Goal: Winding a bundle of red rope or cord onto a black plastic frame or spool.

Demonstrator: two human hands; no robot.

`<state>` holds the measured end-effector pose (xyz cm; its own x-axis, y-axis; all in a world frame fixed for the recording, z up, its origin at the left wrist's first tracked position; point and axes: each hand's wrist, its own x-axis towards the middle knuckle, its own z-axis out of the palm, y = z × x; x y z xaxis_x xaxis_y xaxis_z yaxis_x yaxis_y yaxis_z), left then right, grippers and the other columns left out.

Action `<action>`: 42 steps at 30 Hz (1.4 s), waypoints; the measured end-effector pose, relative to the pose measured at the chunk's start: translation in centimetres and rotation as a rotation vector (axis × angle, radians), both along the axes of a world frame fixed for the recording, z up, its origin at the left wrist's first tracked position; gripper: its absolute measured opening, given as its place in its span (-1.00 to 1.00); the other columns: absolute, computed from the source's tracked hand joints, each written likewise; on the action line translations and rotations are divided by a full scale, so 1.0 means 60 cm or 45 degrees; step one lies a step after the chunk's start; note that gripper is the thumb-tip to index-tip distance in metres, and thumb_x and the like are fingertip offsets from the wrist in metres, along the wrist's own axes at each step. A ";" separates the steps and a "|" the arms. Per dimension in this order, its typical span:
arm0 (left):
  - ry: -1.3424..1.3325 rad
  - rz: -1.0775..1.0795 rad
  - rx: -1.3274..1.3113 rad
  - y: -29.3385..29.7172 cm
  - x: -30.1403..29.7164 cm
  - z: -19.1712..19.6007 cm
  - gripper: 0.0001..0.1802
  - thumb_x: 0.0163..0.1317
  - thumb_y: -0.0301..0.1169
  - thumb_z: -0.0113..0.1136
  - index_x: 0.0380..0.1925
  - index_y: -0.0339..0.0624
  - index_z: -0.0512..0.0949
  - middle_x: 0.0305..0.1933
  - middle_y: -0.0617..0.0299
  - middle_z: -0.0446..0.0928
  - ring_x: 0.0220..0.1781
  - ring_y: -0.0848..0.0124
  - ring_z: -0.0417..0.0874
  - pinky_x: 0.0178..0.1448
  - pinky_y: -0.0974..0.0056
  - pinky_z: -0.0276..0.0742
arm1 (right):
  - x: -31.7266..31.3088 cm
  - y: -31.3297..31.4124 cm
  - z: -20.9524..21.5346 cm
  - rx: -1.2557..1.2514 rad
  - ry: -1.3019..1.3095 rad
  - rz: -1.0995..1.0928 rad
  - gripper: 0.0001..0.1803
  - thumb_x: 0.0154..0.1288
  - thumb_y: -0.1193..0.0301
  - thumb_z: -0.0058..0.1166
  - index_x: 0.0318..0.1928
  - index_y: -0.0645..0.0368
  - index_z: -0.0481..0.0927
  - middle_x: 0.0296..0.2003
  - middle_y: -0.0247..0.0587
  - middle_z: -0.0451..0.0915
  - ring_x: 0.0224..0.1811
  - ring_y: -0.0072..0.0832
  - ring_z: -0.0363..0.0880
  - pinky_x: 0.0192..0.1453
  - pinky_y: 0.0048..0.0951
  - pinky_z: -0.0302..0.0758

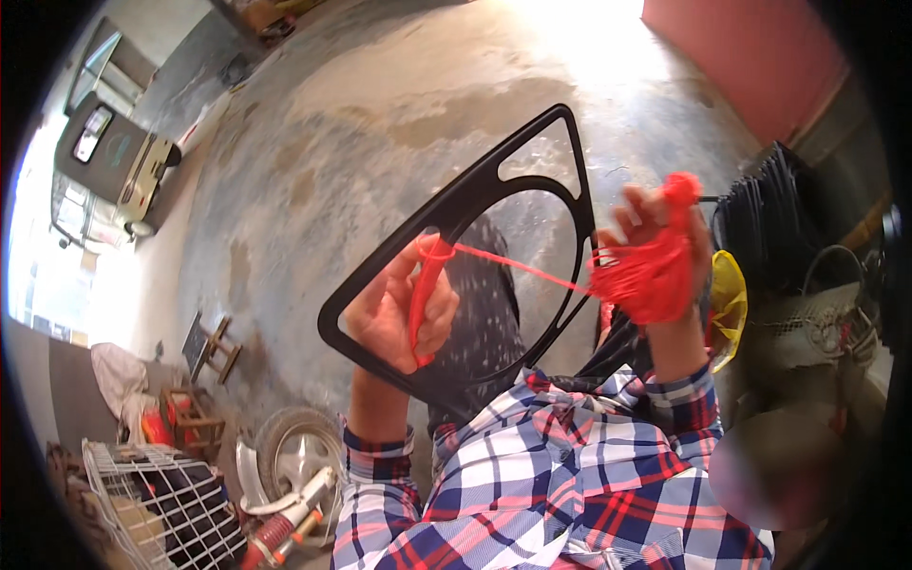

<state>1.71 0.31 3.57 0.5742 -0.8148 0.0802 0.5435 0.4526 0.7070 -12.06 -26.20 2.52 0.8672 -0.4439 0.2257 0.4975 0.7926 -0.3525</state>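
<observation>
The black frame point(532, 157), a rounded triangle with an inner ring and open corners, fills the centre of the frame, its narrow tip pointing toward the upper right and its broad rounded end at the lower left. Almost all of it shows bare: red cord covers only a short stretch of its lower-left rim, so by the look of it the wrapping has barely begun and nearly the whole outline remains to be covered. At centre right a loose bundle of red cord point(651, 275) hangs bunched against the frame's right side, with a single red strand point(518, 268) running taut from it across the opening to the wrapped spot. The right hand point(655, 223), at centre right, is closed around that bundle, fingers curled over the top of it, a tuft of cord poking out above the knuckles. The left hand point(394, 313), at centre left, is closed on the frame's rim, fingers wrapped around the bar and the red-bound section point(425, 290), thumb pressing the cord down there. Both forearms come up from the lower edge in plaid sleeves point(532, 475).
</observation>
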 end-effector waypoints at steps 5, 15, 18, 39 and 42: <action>0.011 0.064 -0.008 0.028 0.020 -0.010 -0.48 0.43 -0.02 -0.01 0.27 -0.01 0.41 -0.54 0.22 0.29 -0.68 0.52 0.22 -0.76 0.50 0.11 | -0.046 -0.079 0.004 0.058 -0.466 0.371 -0.70 0.61 0.18 -0.35 -0.08 0.18 0.27 -0.62 -0.33 0.38 -0.67 -0.51 0.38 -0.23 -0.28 0.39; 0.110 0.300 0.017 0.065 0.033 -0.037 -0.49 0.35 -0.25 0.19 0.29 0.00 0.39 -0.53 0.23 0.34 -0.67 0.53 0.24 -0.75 0.50 0.09 | -0.107 -0.118 -0.043 -0.284 -0.152 0.326 -0.58 0.62 0.09 -0.44 -0.08 0.21 0.32 -0.64 -0.38 0.34 -0.72 -0.60 0.27 -0.49 -0.45 0.33; 0.079 0.308 0.051 0.057 0.029 -0.034 -0.49 0.34 -0.25 0.20 0.28 0.00 0.41 -0.53 0.23 0.34 -0.67 0.53 0.26 -0.74 0.50 0.12 | -0.090 -0.117 -0.071 -0.180 0.011 0.115 -0.56 0.61 0.09 -0.40 -0.11 0.22 0.38 -0.58 -0.37 0.38 -0.66 -0.62 0.28 -0.47 -0.49 0.32; -0.058 0.200 0.282 -0.019 -0.032 0.011 -0.50 0.39 -0.30 0.11 0.33 -0.01 0.37 -0.58 0.27 0.35 -0.70 0.58 0.30 -0.70 0.50 0.15 | 0.113 0.157 -0.011 0.077 0.402 0.515 -0.86 0.25 0.53 0.19 -0.20 0.18 0.52 -0.40 -0.28 0.57 -0.38 -0.53 0.58 -0.29 -0.48 0.55; -0.081 0.153 0.240 -0.023 -0.034 0.012 -0.51 0.39 -0.29 0.12 0.31 -0.01 0.38 -0.59 0.27 0.34 -0.70 0.58 0.28 -0.70 0.50 0.13 | 0.110 0.155 -0.010 0.092 0.368 0.504 -0.90 0.25 0.54 0.17 -0.24 0.20 0.53 -0.43 -0.30 0.55 -0.41 -0.54 0.56 -0.31 -0.49 0.53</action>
